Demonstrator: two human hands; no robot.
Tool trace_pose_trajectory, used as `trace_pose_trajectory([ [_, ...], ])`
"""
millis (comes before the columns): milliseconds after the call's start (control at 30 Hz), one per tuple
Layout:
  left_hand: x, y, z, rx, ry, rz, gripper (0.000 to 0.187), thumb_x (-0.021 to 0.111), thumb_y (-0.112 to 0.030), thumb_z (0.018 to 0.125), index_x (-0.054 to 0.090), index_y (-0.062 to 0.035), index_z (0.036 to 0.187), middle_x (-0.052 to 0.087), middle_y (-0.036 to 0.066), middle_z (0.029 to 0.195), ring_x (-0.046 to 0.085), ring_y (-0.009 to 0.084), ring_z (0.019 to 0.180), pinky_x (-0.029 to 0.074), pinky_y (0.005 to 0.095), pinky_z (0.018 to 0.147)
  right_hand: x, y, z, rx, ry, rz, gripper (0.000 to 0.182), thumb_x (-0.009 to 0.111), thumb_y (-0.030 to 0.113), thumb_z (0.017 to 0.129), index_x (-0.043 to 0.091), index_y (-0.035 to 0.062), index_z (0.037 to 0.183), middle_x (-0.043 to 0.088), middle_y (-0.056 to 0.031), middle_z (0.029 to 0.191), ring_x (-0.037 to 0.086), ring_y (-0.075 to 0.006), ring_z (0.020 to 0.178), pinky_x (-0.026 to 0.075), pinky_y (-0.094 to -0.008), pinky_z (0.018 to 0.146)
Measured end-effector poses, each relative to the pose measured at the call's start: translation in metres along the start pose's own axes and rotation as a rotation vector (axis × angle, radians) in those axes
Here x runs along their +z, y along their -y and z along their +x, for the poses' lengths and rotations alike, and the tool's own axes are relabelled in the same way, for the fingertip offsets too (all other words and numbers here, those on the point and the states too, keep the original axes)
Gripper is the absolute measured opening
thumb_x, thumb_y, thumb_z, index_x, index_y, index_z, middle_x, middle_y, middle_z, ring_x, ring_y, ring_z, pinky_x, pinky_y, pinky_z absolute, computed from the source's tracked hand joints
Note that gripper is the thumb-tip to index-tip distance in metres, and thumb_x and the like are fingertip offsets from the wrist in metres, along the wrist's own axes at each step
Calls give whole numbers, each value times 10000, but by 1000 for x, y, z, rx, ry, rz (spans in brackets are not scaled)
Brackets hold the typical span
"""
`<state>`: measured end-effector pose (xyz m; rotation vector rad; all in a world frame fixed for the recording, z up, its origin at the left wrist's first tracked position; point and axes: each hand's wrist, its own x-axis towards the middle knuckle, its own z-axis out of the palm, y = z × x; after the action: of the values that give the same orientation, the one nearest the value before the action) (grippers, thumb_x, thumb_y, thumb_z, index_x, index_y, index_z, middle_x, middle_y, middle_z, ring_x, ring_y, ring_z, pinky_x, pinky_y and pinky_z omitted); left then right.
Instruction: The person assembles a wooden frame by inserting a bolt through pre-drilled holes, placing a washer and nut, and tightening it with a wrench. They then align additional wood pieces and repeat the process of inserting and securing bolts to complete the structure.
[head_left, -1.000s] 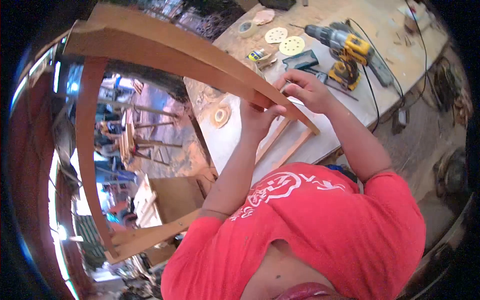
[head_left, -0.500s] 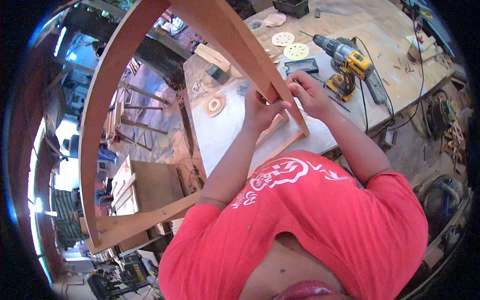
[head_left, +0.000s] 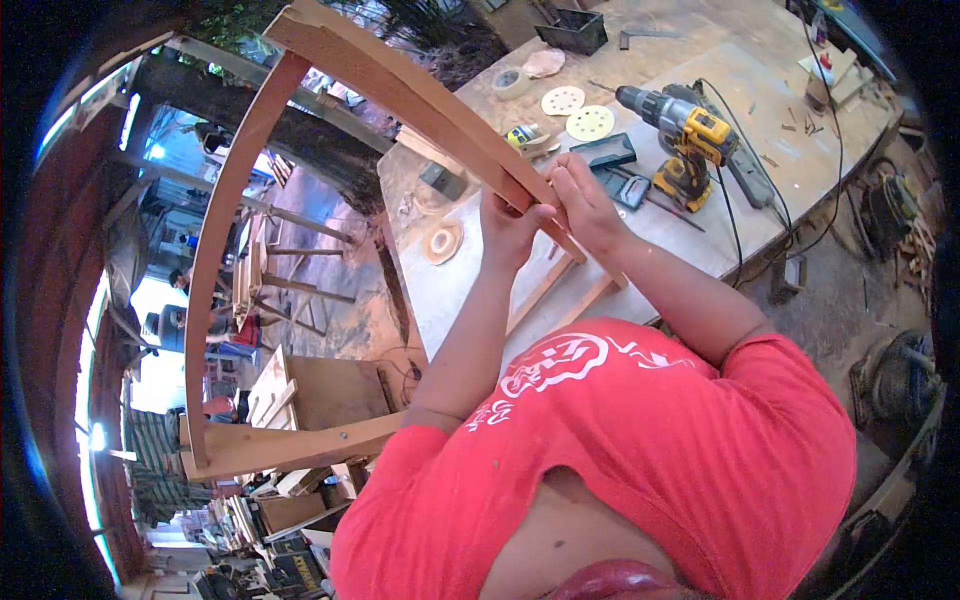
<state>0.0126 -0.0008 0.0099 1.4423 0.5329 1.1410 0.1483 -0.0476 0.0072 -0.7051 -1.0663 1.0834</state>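
Observation:
A large wooden frame [head_left: 400, 88] with a curved side slants across the view, its right end over the white-topped workbench [head_left: 400, 215]. My left hand [head_left: 513, 228] is wrapped round the slanting bar from the near left side, thumb lying across it. Close beside it, my right hand [head_left: 588, 208] is closed against the same bar from the right. Whether a small item sits between its fingers is hidden. Just beyond my right hand lie a dark open case [head_left: 606, 150] and a small teal case [head_left: 632, 190].
A yellow drill [head_left: 700, 135] stands on the bench with cables trailing near it. Sanding discs [head_left: 590, 123], a tape roll [head_left: 510, 83], a dark block [head_left: 442, 180] and a black tray [head_left: 572, 32] lie farther back. Wooden trestles [head_left: 300, 270] stand on the left.
The frame's upper end has shifted, its top corner now showing. My right hand has moved slightly left and down, its fingers nearer the bar. The teal case and a small bottle have come into view.

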Motion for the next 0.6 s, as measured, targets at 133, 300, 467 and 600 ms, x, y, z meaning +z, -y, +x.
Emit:
trace_pose_trajectory([
  [133, 7, 4, -1, 106, -112, 151, 808, 867, -227, 612, 369, -46, 1222, 546, 65, 1098, 575, 196, 1020, 487, 318, 871, 8, -1, 10, 12, -30, 111, 173, 397, 231, 985, 452, 67, 979, 483, -17, 855, 451, -87, 794, 414, -253, 733],
  [300, 6, 0, 2, 2, -188, 183, 828, 846, -311, 642, 349, -53, 1252, 530, 65, 1115, 555, 193, 1055, 461, 325, 913, 12, -8, 25, 33, -27, 63, 171, 405, 235, 985, 459, 74, 967, 474, -21, 866, 453, -94, 792, 415, -259, 727],
  [467, 1, -5, 5, 65, -162, 129, 766, 823, -328, 666, 384, -48, 1229, 543, 60, 1095, 564, 175, 1009, 463, 306, 882, 25, 14, 24, 194, -62, 136, 207, 428, 272, 982, 494, 77, 998, 501, -7, 904, 461, -79, 833, 406, -231, 761],
  [600, -4, -7, 3, 60, -126, 64, 742, 825, -321, 667, 407, -41, 1212, 556, 56, 1077, 567, 172, 996, 465, 306, 874, 17, 14, 26, -1, 5, -300, 229, 414, 286, 987, 487, 69, 975, 491, -31, 857, 481, -98, 832, 417, -252, 737],
])
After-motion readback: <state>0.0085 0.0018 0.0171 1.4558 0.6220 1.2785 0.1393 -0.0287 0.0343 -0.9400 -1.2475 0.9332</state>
